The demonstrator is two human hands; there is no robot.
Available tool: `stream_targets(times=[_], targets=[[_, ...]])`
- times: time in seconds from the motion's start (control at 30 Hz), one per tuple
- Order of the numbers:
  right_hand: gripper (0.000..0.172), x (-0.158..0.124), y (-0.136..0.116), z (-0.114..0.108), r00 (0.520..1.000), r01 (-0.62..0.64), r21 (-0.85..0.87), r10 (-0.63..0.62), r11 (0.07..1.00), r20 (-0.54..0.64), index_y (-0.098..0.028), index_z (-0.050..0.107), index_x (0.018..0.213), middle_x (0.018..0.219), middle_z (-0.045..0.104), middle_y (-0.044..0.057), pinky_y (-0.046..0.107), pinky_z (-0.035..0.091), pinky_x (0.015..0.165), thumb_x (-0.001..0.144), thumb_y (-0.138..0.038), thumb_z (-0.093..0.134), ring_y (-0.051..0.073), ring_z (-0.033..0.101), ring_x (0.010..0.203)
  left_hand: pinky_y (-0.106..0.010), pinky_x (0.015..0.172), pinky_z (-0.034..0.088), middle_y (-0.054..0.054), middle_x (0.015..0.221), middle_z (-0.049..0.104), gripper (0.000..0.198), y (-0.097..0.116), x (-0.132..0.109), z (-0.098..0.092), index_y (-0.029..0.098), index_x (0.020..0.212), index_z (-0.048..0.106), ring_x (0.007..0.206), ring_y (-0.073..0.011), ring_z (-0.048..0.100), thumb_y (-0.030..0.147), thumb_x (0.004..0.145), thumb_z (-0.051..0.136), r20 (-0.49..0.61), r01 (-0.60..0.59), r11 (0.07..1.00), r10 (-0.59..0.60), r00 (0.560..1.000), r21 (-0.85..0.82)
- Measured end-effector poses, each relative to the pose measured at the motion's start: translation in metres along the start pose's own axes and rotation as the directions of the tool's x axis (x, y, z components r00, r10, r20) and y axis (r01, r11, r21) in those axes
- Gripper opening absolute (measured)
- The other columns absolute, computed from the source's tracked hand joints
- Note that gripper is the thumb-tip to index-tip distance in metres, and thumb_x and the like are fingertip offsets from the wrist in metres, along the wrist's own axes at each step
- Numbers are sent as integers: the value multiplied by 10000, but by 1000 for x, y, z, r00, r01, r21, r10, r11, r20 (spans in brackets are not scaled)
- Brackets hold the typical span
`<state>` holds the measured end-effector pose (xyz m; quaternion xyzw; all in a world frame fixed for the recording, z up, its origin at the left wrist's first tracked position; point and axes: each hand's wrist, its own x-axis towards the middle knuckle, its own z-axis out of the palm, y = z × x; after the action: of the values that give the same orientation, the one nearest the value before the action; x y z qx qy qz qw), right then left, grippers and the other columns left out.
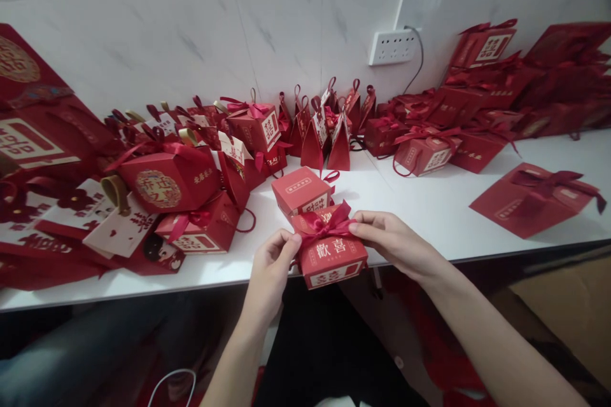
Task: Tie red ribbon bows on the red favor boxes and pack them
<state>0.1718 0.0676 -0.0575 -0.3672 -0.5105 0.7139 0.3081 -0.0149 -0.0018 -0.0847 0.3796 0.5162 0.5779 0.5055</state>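
At the table's front edge, a small red gift box (334,265) with white characters and a dark red ribbon bow (329,224) is tilted towards me. My left hand (273,265) pinches at the bow's left side, thumb and fingertips closed by the box's corner. On the right, my right hand (389,240) has thumb and fingers closed on the other end of the ribbon. Just behind the box lies another red box (298,189), plain on top, with ribbon loops at its right side.
Many red boxes crowd the left, including a ribboned one (167,181); small peaked boxes (312,140) stand by the wall. More boxes pile at the back right. A large ribboned box (534,198) lies right on the white table (410,203). A power strip (394,48) hangs on the wall.
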Motion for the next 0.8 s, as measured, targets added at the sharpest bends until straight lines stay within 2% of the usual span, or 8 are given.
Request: stream_targets(times=[0.1, 0.23, 0.47, 0.63, 0.8], targets=[[313, 2, 7, -5, 997, -55, 203, 42, 978, 65, -140, 553, 706, 646, 574, -25, 209, 369, 575, 655, -359, 771, 78, 500, 577, -187, 541, 330, 45, 619, 433, 346, -3, 2, -4, 169, 639, 458, 571, -78, 388, 435, 786, 622, 38, 4, 1000, -3, 999, -17], [349, 6, 15, -12, 990, -91, 329, 50, 940, 131, -141, 503, 630, 529, 435, -78, 178, 270, 486, 637, -334, 794, 39, 363, 472, -192, 540, 327, 41, 636, 436, 343, -8, 6, -9, 169, 639, 454, 570, -78, 383, 423, 793, 625, 94, -4, 999, 8, 996, -43], [385, 11, 19, -22, 981, -128, 342, 68, 931, 181, -155, 447, 578, 533, 427, -66, 191, 283, 495, 648, -334, 780, 55, 382, 493, -191, 550, 331, 31, 677, 464, 319, -13, 11, -15, 168, 639, 458, 599, -83, 399, 382, 795, 635, 143, 20, 995, -6, 990, -95], [380, 14, 22, -26, 971, -170, 334, 100, 927, 217, -162, 440, 571, 518, 408, -69, 191, 247, 456, 660, -342, 764, 52, 343, 463, -199, 554, 335, 23, 688, 466, 301, -13, 11, -20, 173, 656, 474, 616, -95, 425, 386, 807, 624, 194, 50, 997, -36, 980, -67], [407, 13, 26, -26, 957, -204, 394, 99, 896, 272, -171, 402, 547, 485, 375, -77, 185, 240, 462, 654, -325, 764, 43, 296, 453, -219, 561, 315, 17, 671, 419, 308, -13, 8, -23, 178, 632, 472, 617, -109, 380, 382, 814, 615, 182, -21, 998, 32, 983, -62]])
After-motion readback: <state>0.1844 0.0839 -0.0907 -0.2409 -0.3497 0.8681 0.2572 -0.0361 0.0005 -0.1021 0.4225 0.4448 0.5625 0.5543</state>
